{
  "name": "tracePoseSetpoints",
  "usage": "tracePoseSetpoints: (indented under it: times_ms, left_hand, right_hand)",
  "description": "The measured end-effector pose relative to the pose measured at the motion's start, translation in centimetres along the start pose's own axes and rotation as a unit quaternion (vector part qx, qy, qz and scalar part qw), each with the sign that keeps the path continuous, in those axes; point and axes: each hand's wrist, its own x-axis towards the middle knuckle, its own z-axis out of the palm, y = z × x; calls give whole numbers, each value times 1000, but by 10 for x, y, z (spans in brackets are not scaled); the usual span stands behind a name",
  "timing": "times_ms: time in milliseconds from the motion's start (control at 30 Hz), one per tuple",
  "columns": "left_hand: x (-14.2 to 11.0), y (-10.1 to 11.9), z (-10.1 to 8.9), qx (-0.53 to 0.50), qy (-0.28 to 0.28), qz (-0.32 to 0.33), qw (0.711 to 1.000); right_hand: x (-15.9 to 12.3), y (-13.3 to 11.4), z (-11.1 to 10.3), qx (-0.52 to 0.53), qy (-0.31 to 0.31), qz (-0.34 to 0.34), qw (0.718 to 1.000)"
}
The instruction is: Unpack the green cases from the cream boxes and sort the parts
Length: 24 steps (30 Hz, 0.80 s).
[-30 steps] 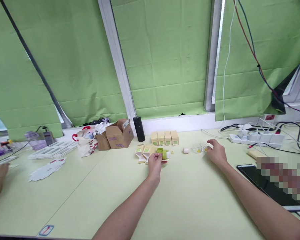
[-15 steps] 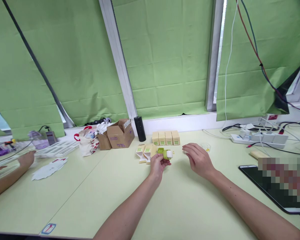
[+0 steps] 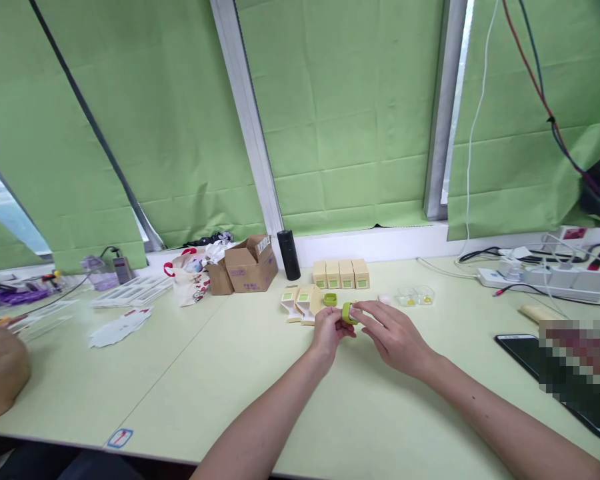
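My left hand [image 3: 329,333] grips a small yellow-green container [image 3: 349,313] between thumb and fingers, above the table. My right hand [image 3: 391,333] has its fingertips closed against the container's right side, covering part of it. Whether a smaller piece is between those fingertips is hidden. Just beyond the left hand lies a green square piece [image 3: 330,299], open at the top. A small whitish piece [image 3: 384,299] sits behind the right hand, beside a clear plastic case [image 3: 423,295] with small yellow bits inside.
Two opened cartons [image 3: 300,303] lie left of the green piece, with a row of closed small boxes [image 3: 341,274] behind. Farther back stand a black cylinder [image 3: 289,255] and a cardboard box [image 3: 253,267]. A tablet [image 3: 560,380] lies right; another person's hand [image 3: 3,353] works at left.
My right hand has moved left onto the green container, which was held only by the left hand. The green square piece now shows apart from it. The whole view has shifted.
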Motion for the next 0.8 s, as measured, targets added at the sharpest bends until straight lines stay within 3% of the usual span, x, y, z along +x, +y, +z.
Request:
tracePoseSetpoints:
  times_ms: [533,700,800]
  left_hand:
    - [-8,6,8,17,-56,-16,998]
    - [-11,8,9,27,-73,-17,997]
    - [-11,8,8,35,-66,-11,997]
  right_hand:
    - [2,3,-3,51,5,50,997]
    - [2,5,-3,150,32,135,979]
    - [3,4,-2,254,67,218,940]
